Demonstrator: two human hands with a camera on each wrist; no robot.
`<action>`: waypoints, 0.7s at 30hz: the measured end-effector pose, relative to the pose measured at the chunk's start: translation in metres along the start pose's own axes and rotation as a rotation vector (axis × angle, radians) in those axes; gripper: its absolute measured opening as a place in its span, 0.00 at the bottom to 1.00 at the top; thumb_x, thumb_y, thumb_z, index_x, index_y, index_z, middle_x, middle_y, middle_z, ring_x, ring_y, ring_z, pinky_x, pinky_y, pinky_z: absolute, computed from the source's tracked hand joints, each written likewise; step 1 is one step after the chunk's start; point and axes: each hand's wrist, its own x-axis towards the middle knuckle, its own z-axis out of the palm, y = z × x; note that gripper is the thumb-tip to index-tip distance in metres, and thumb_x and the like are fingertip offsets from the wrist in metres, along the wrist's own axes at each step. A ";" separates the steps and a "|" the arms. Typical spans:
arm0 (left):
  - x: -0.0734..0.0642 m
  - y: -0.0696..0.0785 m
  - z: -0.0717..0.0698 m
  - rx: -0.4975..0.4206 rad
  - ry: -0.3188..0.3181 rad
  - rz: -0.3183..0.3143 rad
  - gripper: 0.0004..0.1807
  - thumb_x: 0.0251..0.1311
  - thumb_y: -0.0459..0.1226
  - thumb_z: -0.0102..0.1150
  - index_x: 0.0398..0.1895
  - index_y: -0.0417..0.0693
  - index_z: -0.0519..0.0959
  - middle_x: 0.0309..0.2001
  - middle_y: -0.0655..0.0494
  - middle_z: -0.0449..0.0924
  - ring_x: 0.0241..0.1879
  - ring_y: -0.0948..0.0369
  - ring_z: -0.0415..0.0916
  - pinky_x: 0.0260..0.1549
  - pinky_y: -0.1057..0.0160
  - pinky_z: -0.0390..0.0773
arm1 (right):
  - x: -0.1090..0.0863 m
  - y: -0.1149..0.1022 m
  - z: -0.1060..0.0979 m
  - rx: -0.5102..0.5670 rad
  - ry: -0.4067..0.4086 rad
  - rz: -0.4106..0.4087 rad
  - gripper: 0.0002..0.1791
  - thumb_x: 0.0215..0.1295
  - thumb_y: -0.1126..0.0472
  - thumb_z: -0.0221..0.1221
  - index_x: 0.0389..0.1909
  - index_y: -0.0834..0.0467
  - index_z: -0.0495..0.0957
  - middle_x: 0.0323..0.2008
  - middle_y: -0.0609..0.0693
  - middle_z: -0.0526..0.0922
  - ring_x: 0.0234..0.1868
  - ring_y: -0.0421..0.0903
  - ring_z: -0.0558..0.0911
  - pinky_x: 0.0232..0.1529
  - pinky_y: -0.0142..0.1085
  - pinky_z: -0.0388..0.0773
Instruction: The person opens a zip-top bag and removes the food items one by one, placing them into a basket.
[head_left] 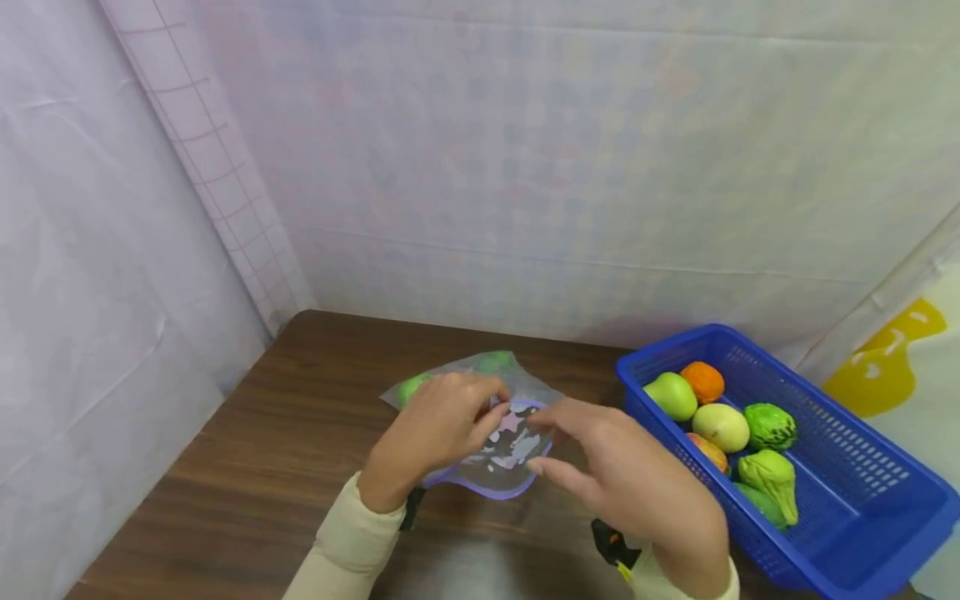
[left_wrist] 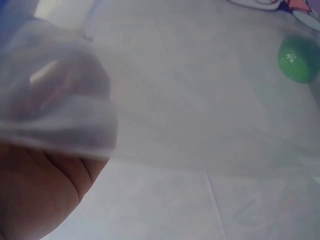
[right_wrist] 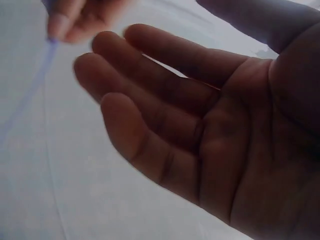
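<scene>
A clear plastic bag [head_left: 491, 485] with a purple edge and a printed pattern hangs over the table's middle. Inside it, green round things show, one of them a shiny green piece [left_wrist: 298, 58] seen through the film. My left hand [head_left: 442, 425] pinches the bag's purple edge between thumb and fingers; in the right wrist view those left fingertips [right_wrist: 59, 25] are at the purple rim. To the right, my right hand [head_left: 615, 458] is held with thumb and forefinger apart beside the bag's right edge. Its fingers [right_wrist: 150, 100] are relaxed, slightly bent, with nothing in the palm.
A blue plastic basket [head_left: 855, 446] stands at the table's right, holding several fruits and vegetables, among them an orange fruit [head_left: 703, 382] and a green pear [head_left: 671, 396]. Pale curtains [head_left: 525, 167] close off the back and left of the brown wooden table [head_left: 247, 467].
</scene>
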 end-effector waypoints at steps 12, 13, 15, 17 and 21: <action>-0.006 -0.004 0.001 0.028 0.065 0.022 0.03 0.65 0.37 0.63 0.35 0.51 0.84 0.27 0.64 0.82 0.22 0.71 0.71 0.24 0.72 0.72 | 0.046 0.006 0.066 -0.162 -0.184 -0.027 0.15 0.60 0.61 0.67 0.48 0.58 0.81 0.36 0.46 0.86 0.36 0.43 0.82 0.41 0.39 0.80; -0.006 -0.004 0.001 0.031 0.070 0.025 0.03 0.65 0.37 0.63 0.35 0.51 0.84 0.27 0.64 0.82 0.23 0.70 0.72 0.25 0.71 0.73 | 0.047 0.008 0.071 -0.167 -0.194 -0.012 0.17 0.60 0.61 0.67 0.49 0.58 0.81 0.37 0.47 0.86 0.38 0.45 0.84 0.43 0.41 0.81; -0.007 -0.004 0.001 0.031 0.083 0.029 0.03 0.65 0.37 0.63 0.35 0.51 0.85 0.28 0.63 0.83 0.24 0.70 0.73 0.26 0.70 0.75 | 0.050 0.012 0.080 -0.163 -0.197 0.002 0.19 0.62 0.59 0.67 0.53 0.59 0.80 0.42 0.50 0.87 0.44 0.48 0.85 0.48 0.44 0.81; -0.006 -0.005 0.001 0.029 0.094 0.029 0.03 0.65 0.37 0.64 0.35 0.51 0.85 0.28 0.63 0.84 0.24 0.69 0.74 0.26 0.69 0.76 | 0.054 0.015 0.088 -0.132 -0.190 -0.004 0.21 0.64 0.58 0.66 0.56 0.60 0.79 0.48 0.52 0.86 0.49 0.50 0.85 0.53 0.44 0.80; -0.005 -0.005 -0.001 0.031 0.107 0.026 0.02 0.64 0.37 0.65 0.34 0.51 0.86 0.29 0.63 0.85 0.24 0.68 0.77 0.26 0.68 0.77 | 0.061 0.022 0.102 -0.107 -0.159 -0.036 0.27 0.66 0.56 0.65 0.62 0.63 0.75 0.56 0.55 0.83 0.54 0.52 0.83 0.59 0.45 0.78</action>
